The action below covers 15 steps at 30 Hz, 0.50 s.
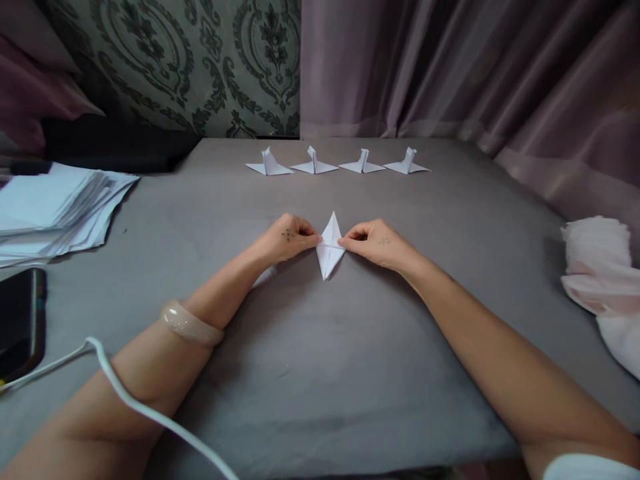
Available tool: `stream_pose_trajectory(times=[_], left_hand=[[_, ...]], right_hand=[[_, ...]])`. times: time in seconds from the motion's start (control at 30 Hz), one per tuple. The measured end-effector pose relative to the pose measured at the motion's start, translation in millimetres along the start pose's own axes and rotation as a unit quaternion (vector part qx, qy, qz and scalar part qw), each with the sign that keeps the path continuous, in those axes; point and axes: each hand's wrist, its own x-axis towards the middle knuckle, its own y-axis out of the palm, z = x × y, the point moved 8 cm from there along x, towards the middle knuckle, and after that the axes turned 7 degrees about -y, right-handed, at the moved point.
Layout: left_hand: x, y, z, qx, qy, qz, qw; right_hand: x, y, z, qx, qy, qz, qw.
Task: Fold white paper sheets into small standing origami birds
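A white folded paper diamond (331, 248) is held between my two hands over the middle of the grey table. Its long points face away from me and toward me, and a crease runs across its width. My left hand (291, 238) pinches the left corner between thumb and fingers. On the opposite corner, my right hand (376, 242) has the same kind of pinch. The fingertips behind the paper are partly hidden.
Several folded white paper figures (313, 163) stand in a row at the far side of the grey table (320, 373). Stacked paper (55, 207) and a phone (21, 320) lie at left. A white cable (125, 393) crosses my left forearm. Pale cloth (600, 287) sits at right.
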Motion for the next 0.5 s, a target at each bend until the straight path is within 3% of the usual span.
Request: stream_pose_trajectory(times=[0.23, 0.5], left_hand=[[2.3, -0.4, -4.7, 0.051, 0.019, -0.017, 0.998], [-1.3, -6.9, -4.7, 0.023, -0.029, -0.006, 0.999]], right_hand=[[-3.8, -3.1, 14.6, -0.117, -0.044, -0.038, 0.991], [-3.0, -2.2, 11.3, -0.119, -0.050, -0.040, 0.991]])
